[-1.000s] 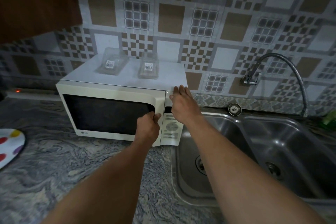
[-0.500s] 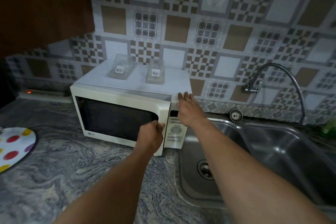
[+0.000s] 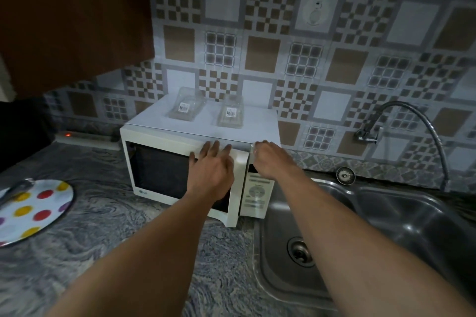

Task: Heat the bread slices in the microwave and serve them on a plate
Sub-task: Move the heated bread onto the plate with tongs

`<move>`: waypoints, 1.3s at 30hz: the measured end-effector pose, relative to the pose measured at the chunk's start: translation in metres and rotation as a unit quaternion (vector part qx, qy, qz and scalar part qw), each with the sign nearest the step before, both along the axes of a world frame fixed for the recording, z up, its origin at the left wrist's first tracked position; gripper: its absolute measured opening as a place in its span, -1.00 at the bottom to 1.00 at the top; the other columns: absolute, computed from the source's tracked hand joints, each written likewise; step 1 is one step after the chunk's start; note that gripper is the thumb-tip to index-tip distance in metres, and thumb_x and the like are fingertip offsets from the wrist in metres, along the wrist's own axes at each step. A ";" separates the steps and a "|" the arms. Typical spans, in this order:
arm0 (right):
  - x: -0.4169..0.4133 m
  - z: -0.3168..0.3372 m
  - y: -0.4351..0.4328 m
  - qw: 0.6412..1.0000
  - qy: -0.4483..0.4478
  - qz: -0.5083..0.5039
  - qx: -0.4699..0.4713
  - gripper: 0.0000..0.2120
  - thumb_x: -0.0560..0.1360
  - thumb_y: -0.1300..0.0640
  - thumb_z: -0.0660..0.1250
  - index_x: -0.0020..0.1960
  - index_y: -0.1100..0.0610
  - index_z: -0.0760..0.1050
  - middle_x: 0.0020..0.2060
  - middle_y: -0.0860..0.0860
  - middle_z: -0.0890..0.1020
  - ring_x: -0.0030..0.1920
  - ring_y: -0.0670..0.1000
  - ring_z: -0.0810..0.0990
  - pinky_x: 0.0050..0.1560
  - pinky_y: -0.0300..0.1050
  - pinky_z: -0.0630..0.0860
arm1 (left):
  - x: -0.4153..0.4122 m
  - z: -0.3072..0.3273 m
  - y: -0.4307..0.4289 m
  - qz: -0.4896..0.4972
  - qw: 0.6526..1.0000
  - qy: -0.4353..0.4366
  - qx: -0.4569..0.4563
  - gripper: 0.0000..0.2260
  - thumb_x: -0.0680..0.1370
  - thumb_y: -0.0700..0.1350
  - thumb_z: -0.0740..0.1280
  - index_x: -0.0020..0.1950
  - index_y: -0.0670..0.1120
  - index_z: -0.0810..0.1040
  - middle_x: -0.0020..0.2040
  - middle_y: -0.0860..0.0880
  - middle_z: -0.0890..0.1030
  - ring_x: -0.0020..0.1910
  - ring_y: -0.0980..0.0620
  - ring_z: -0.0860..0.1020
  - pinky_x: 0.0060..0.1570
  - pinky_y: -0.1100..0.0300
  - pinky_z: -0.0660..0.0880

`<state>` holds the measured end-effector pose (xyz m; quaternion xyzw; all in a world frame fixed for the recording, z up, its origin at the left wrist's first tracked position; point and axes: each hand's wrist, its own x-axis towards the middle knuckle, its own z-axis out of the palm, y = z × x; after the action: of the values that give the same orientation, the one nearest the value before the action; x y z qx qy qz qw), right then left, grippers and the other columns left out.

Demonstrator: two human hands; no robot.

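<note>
A white microwave (image 3: 159,175) stands on the marbled counter against the tiled wall. Its dark-windowed door sits slightly ajar, with the right edge standing proud of the control panel (image 3: 256,193). My left hand (image 3: 210,172) lies flat against the upper right of the door, fingers spread and holding nothing. My right hand (image 3: 273,161) rests on the top right front corner of the microwave, above the panel. A round plate (image 3: 33,211) with coloured dots lies at the far left of the counter. No bread slices show; the microwave's inside is dark.
Two clear plastic boxes (image 3: 186,108) (image 3: 230,112) sit on top of the microwave. A steel double sink (image 3: 360,226) with a flexible tap (image 3: 412,116) adjoins it on the right. A power strip (image 3: 85,136) lies behind on the left, under a dark cabinet (image 3: 72,15).
My left hand has left the door's right edge and now lies flat on the door front. My right hand stays on the top corner. The view has shifted left and back.
</note>
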<state>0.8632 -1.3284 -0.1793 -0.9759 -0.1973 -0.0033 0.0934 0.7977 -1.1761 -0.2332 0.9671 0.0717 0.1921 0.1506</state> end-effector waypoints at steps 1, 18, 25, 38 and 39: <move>0.000 0.001 0.001 1.000 -0.002 0.003 0.002 -0.69 0.55 0.30 0.11 0.26 0.25 0.45 0.21 0.20 0.50 0.26 0.23 0.44 0.32 0.21 0.37 | -0.002 0.001 0.000 0.004 1.000 -0.010 -0.007 -0.58 0.65 0.05 -0.01 0.51 0.11 0.31 0.54 -0.02 0.30 0.56 -0.04 0.13 0.49 -0.22 0.09; -0.002 -0.003 0.066 0.999 0.023 0.022 -0.030 -0.54 0.60 0.07 0.13 0.46 0.21 0.31 0.39 0.20 0.38 0.40 0.28 0.31 0.46 0.30 0.16 | -0.062 0.044 0.040 0.176 0.965 -0.052 -0.189 -0.64 0.43 -0.06 0.37 0.22 -0.09 0.57 0.22 -0.12 0.48 0.14 -0.18 0.48 0.13 -0.09 0.53; 0.000 0.002 0.087 0.997 0.029 0.041 -0.056 -0.50 0.57 0.05 0.15 0.49 0.16 0.29 0.41 0.15 0.38 0.41 0.29 0.30 0.45 0.30 0.16 | -0.088 0.065 0.063 0.219 0.958 0.029 -0.183 -0.68 0.44 -0.09 0.33 0.17 -0.14 0.55 0.09 -0.18 0.60 0.04 -0.19 0.55 -0.03 0.05 0.50; -0.006 0.004 0.157 0.992 0.039 0.103 -0.054 -0.45 0.61 -0.03 0.12 0.54 0.15 0.18 0.49 0.19 0.24 0.47 0.37 0.15 0.48 0.37 -0.01 | -0.117 0.053 0.132 0.200 0.970 0.100 -0.093 -0.76 0.45 -0.05 0.27 0.06 -0.11 0.54 0.02 -0.16 0.62 -0.01 -0.24 0.57 -0.07 -0.01 0.52; -0.008 0.005 0.163 0.992 0.043 0.107 -0.055 -0.45 0.61 -0.04 0.12 0.55 0.14 0.17 0.50 0.19 0.22 0.48 0.38 0.14 0.49 0.37 -0.02 | -0.120 0.051 0.136 0.193 0.972 0.100 -0.091 -0.75 0.46 -0.07 0.25 0.09 -0.11 0.53 0.07 -0.18 0.61 0.04 -0.26 0.57 0.01 -0.05 0.52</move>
<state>0.8550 -1.1655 -0.1745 -0.9521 -0.2961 0.0597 0.0474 0.6774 -1.0403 -0.1821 0.9315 0.2893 0.1124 0.1898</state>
